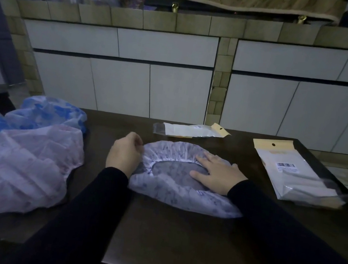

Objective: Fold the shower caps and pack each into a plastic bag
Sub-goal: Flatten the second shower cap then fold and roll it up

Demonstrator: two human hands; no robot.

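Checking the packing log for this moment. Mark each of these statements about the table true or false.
1. The right hand lies flat on the purple-patterned shower cap. True.
2. The left hand holds a plastic bag. False: it pinches the cap's rim.
3. Two plastic bags lie on the table. True.
4. The purple-patterned cap is already bagged. False: it lies spread open.
5. More caps sit piled at the left. True.
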